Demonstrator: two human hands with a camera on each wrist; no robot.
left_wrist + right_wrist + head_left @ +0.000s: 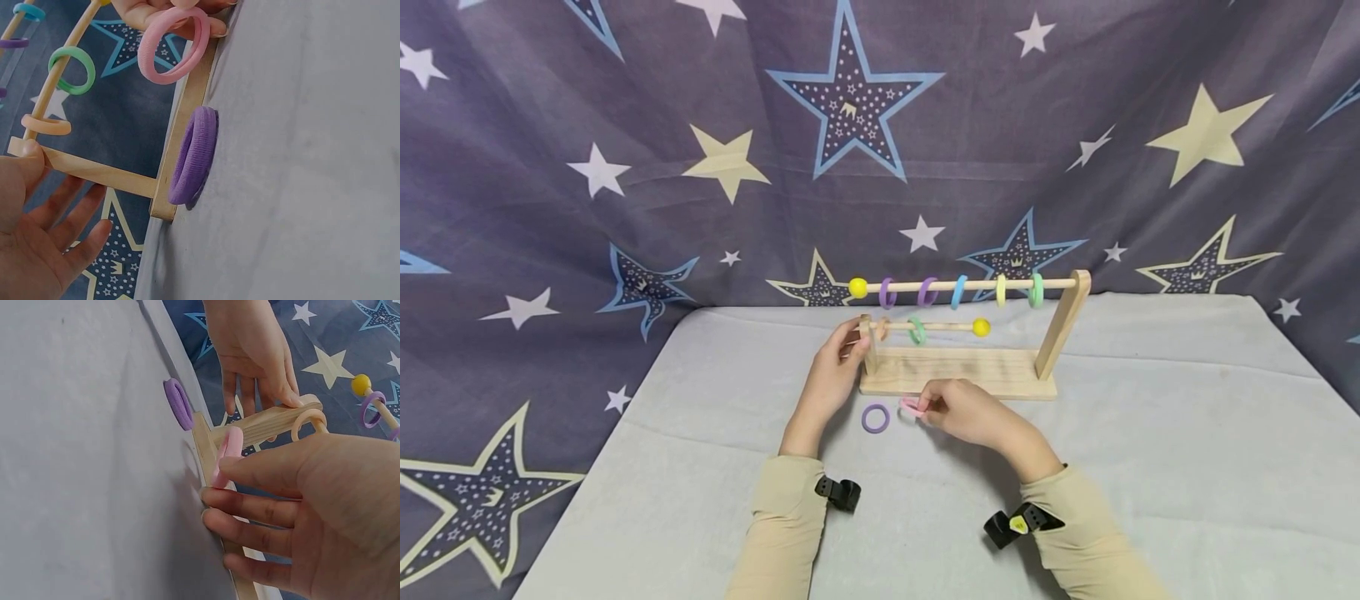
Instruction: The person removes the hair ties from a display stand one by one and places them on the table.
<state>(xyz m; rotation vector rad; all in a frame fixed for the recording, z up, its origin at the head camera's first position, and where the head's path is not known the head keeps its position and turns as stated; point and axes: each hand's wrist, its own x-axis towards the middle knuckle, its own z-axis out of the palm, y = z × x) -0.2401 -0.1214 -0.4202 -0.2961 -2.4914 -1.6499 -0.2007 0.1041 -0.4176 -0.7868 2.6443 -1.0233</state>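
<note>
My right hand (pixel 972 413) pinches a pink hair tie (pixel 147 59) between thumb and fingertips, just above the table in front of the wooden stand (pixel 958 375). At the stand's left end, my left hand (pixel 831 375) holds the top of the short post (pixel 265 425), thumb on one side and fingers behind. A purple hair tie (pixel 195 156) lies on the table by the base's near left corner. On the lower rod hang a peach hair tie (pixel 47 125) and a green hair tie (pixel 87 59); the right wrist view hides the green one.
The upper rod (pixel 906 287) carries several hair ties, two purple, one blue (pixel 958 292), one yellow and one green. Yellow balls (pixel 981 327) cap the rods' free ends. A tall post (pixel 1062 327) stands at the right. Behind the grey-covered table (pixel 1150 467) hangs a star-patterned cloth (pixel 647 108).
</note>
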